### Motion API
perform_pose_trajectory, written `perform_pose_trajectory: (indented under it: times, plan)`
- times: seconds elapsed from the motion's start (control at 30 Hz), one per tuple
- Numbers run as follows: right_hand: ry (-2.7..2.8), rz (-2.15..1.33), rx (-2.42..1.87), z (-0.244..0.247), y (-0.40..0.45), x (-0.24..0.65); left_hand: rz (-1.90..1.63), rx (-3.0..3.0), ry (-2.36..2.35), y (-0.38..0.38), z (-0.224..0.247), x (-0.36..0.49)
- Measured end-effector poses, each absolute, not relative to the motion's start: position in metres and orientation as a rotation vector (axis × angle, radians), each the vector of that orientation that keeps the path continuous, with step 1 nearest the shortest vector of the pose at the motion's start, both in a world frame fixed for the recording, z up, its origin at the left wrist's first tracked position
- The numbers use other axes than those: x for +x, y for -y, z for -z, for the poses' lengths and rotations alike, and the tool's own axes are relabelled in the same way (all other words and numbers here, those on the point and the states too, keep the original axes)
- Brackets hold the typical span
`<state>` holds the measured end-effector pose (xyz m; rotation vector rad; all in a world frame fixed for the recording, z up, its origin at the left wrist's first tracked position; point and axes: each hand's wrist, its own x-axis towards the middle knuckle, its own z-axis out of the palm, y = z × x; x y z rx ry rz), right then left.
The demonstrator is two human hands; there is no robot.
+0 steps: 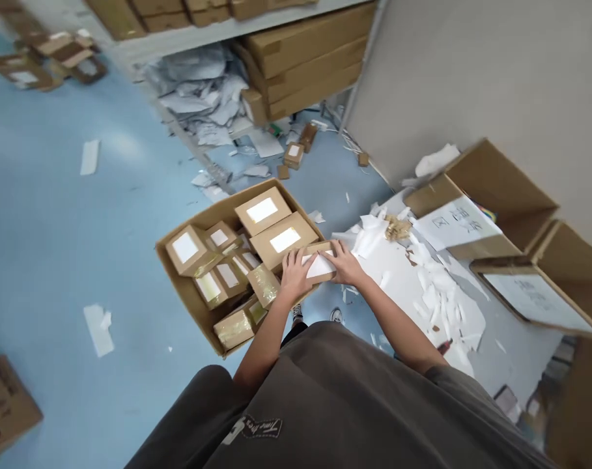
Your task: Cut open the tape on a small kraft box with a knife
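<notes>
Currently I see both hands on one small cardboard box (320, 262) with a white label, held at the worktop's left edge, right above the near-right rim of the big open carton (191, 306) on the floor. Left hand (296, 273) has fingers spread flat over the box's left end; right hand (343, 262) lies flat on the right end, fingers pressing the top. I can't tell whether the thumbs grip underneath, they're hidden.

Edges: box sits just beside a larger labelled box (284, 240) in the carton, touching or nearly, can't say which. Carton is packed with small labelled and taped boxes, little free space inside. Worktop (510, 339) right of the hands is strewn with white paper scraps (442, 299); a small clump of cardboard bits (397, 227) sits further back. Two open brown boxes (501, 195) crowd the far right edge against the wall. Blue floor (56, 228) left of the carton is mostly open, a few paper strips.

Hard to read: print on the sheet (459, 223) by the far box is blurred. Own torso covers the worktop's near edge. Shelf boxes (305, 65) at top are cut off by the frame.
</notes>
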<state>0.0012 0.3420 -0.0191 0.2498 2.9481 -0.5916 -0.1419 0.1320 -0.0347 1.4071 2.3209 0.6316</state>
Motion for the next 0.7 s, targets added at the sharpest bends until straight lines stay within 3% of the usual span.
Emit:
perform_pose_trajectory:
  times: [0.17, 0.4, 0.57, 0.7]
  plan:
    - [-3.014, 0.563, 0.821, 0.005, -0.386, 0.108, -0.459, 1.894, -2.015, -0.247, 0.021, -0.103]
    - [-2.810, 0.555, 1.616, 0.030, -0.414, 0.302, -0.122, 2.377, -1.535, -0.394, 0.023, 0.056]
    - [-2.514, 0.611, 1.976, 0.075, -0.418, 0.385, 0.039, 2.364, -1.397, -0.444, 0.064, 0.157]
    - [-2.219, 0.768, 2.083, 0.113, -0.419, 0.410, 0.272, 2.103, -1.468, -0.440, 0.101, 0.188]
